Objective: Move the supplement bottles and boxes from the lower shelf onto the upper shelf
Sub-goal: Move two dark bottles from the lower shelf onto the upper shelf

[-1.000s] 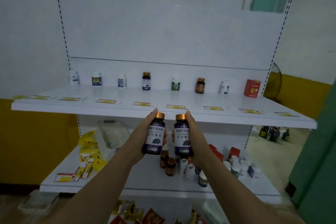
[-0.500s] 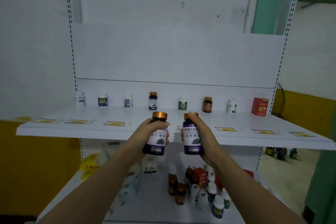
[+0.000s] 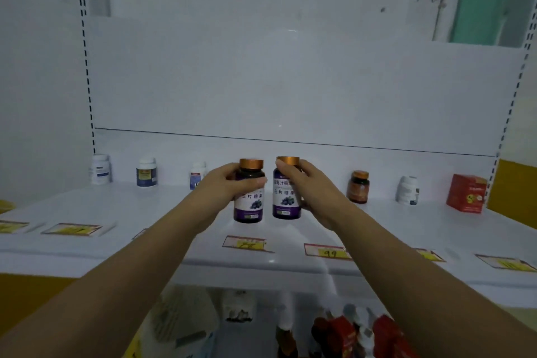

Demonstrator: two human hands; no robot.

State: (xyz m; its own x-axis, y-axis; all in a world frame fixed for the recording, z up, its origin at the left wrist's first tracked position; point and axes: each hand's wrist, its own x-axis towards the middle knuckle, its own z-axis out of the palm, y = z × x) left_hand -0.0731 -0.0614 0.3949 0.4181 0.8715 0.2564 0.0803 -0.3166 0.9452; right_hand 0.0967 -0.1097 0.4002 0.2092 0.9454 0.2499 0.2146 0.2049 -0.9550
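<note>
Hands (image 3: 225,183) (image 3: 309,184) gripping bottles (image 3: 250,206) (image 3: 286,202), seemingly above upper shelf (image 3: 145,209)

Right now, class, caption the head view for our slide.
Left hand grips left purple bottle, right hand grips right purple bottle, at the upper shelf.

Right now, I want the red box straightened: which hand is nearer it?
Right. The right hand, holding a purple bottle, is left of the red box; the left hand is farther left.
</note>
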